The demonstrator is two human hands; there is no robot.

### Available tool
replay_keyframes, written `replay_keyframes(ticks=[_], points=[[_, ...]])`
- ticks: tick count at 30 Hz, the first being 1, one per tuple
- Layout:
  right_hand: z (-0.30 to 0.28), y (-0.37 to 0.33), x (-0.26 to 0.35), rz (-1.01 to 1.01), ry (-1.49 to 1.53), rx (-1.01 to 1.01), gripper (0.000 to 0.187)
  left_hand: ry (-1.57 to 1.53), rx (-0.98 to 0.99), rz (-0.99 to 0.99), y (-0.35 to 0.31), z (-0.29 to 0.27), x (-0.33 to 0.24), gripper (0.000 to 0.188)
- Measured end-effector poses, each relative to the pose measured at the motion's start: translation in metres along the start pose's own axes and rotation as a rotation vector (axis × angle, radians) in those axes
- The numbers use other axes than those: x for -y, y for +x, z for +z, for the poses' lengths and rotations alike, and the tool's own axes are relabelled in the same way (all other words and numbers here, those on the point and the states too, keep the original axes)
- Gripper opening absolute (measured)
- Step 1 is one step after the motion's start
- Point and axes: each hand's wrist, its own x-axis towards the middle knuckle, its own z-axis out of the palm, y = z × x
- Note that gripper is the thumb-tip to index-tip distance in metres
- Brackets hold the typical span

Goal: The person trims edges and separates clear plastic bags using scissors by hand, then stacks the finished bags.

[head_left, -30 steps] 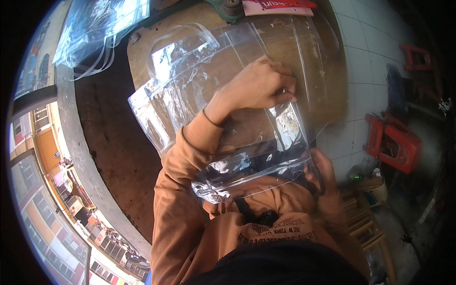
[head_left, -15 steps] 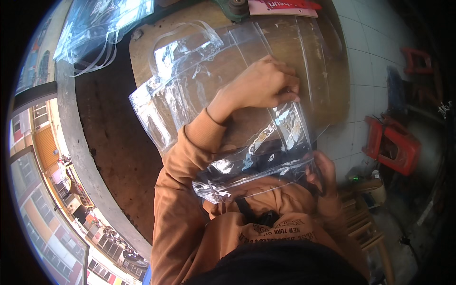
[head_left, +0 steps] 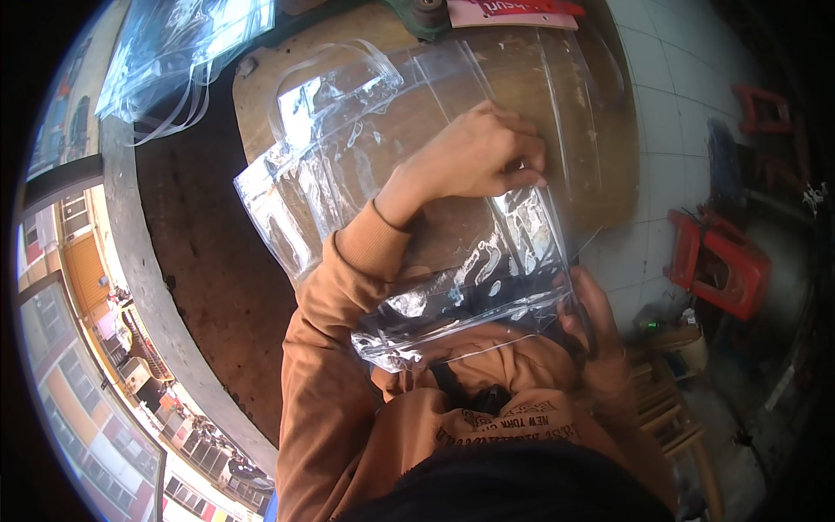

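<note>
A clear plastic bag (head_left: 348,157) with a translucent strap handle (head_left: 326,59) lies across the wooden table, and its near end droops over my lap. My left hand (head_left: 487,152) is closed, its thumb and fingers pinching the bag's right edge. Beside the near right corner, my right hand (head_left: 596,309) is curled, fingertips at the plastic. Something dark and narrow shows between its fingers, too shadowed to name. A thin line sticks out from the edge above that hand.
More clear bags (head_left: 187,52) are piled at the far left. A green metal machine base (head_left: 426,16) and a pink card (head_left: 513,12) sit at the table's far edge. On the right are a red plastic stool (head_left: 722,265) and a wooden slatted seat (head_left: 665,426).
The view has shifted slightly. The near part of the plastic flexes and its reflections differ. Both hands keep nearly the same places on the bag.
</note>
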Motion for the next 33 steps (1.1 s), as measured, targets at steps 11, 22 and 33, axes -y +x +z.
replay_keyframes(ticks=[11, 22, 33], points=[[0.0025, 0.0076, -0.0028, -0.068, 0.008, -0.029, 0.072, -0.059, -0.057, -0.005, 0.0001, 0.0017, 0.0019, 0.018], [-0.0020, 0.0029, -0.0007, -0.026, 0.063, -0.030, 0.066, -0.128, -0.099, 0.005, 0.0004, 0.0027, 0.0043, 0.016], [0.0027, 0.0065, 0.0038, -0.047, 0.059, -0.048, 0.061, -0.122, -0.104, -0.009, 0.0004, 0.0007, 0.0020, 0.017]])
